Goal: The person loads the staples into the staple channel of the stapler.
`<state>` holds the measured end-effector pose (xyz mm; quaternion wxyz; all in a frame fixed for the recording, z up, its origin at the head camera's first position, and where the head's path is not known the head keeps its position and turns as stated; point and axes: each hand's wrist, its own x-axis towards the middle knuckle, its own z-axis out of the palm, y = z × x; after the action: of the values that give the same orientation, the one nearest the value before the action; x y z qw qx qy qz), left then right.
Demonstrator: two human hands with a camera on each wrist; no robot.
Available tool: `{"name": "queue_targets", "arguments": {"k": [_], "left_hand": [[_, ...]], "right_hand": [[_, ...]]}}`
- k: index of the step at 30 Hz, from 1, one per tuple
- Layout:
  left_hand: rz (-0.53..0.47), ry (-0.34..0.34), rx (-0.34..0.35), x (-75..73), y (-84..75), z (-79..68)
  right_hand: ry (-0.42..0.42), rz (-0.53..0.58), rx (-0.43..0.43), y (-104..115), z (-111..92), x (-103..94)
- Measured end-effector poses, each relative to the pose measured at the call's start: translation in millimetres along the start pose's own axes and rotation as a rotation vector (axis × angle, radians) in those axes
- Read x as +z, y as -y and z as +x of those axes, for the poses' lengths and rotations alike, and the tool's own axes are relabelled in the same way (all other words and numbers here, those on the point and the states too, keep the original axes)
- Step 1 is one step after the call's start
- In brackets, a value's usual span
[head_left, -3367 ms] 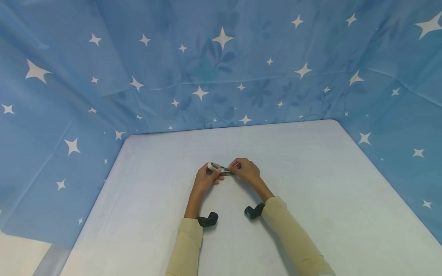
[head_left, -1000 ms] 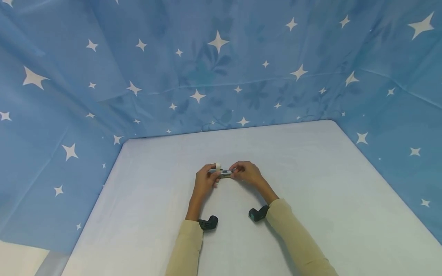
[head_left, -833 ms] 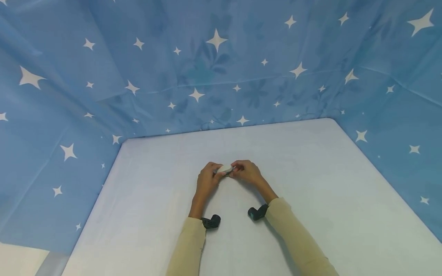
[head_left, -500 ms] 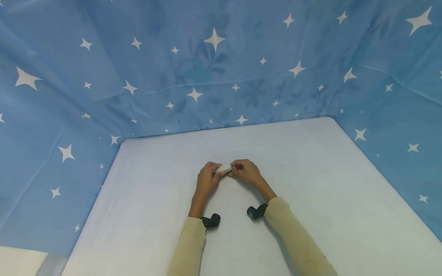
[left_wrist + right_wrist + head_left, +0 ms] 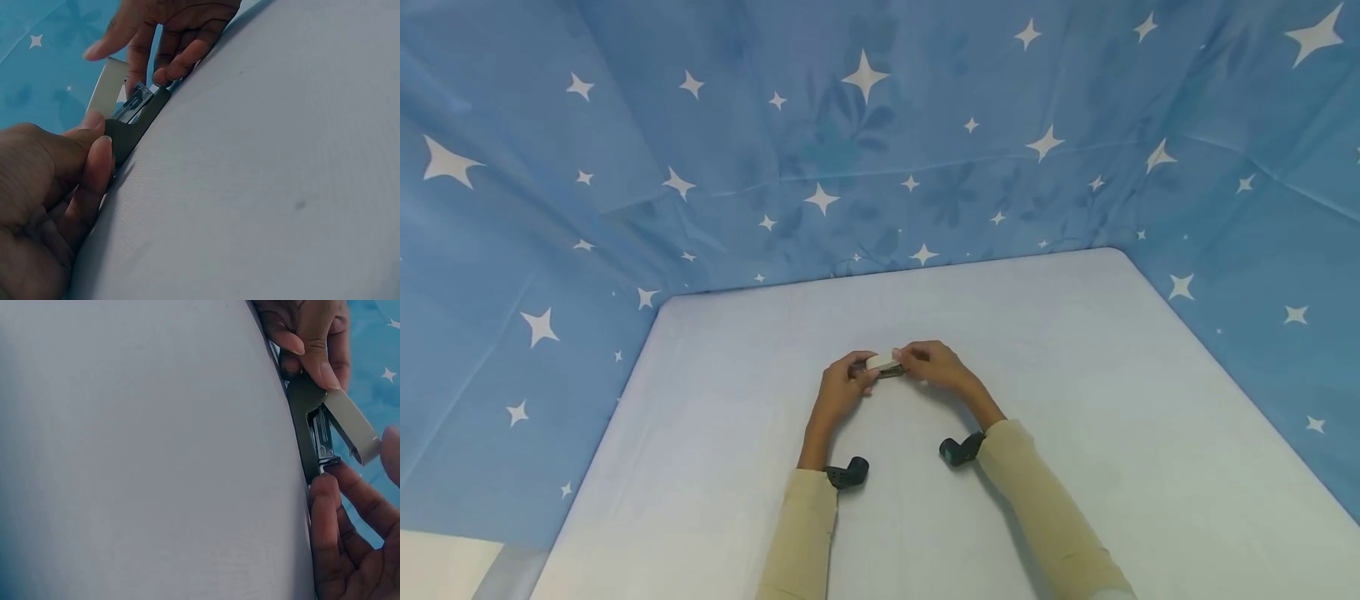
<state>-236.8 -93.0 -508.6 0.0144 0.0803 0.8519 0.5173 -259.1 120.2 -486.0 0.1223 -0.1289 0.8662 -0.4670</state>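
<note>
A small stapler (image 5: 882,362) is between both hands near the middle of the table. Its pale cover (image 5: 354,425) is lifted at an angle from the dark base (image 5: 301,419), so the metal staple magazine (image 5: 132,105) shows between them. The left hand (image 5: 839,388) grips the hinged rear end, thumb beside the cover. At the front end is the right hand (image 5: 937,365), its curled fingertips holding the tip of the base and magazine. In the left wrist view the right thumb (image 5: 103,44) stands just off the cover's raised end. Whether staples lie inside cannot be made out.
The white tabletop (image 5: 1075,358) stretches around the hands, with rounded far corners. Blue star-patterned cloth (image 5: 737,142) hangs behind it and along both sides. A dark wrist camera (image 5: 847,472) is worn on the left wrist, another camera (image 5: 961,450) on the right.
The stapler's cover stood steeply raised one second ago, then came down over the magazine. Since half a second ago the stapler has turned slightly and the left hand has shifted a little left.
</note>
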Motion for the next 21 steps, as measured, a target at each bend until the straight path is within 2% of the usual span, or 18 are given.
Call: {"name": "queue_targets", "arguments": {"k": [8,21], "left_hand": [[-0.017,-0.044,-0.028,-4.8,-3.9,-0.4],[-0.07,-0.053,-0.04,0.1,-6.1,-2.7]], "right_hand": [[-0.042,0.033,0.06,5.2,4.1,4.6],[0.004,0.06,0.114,6.5,6.0,0.9]]}}
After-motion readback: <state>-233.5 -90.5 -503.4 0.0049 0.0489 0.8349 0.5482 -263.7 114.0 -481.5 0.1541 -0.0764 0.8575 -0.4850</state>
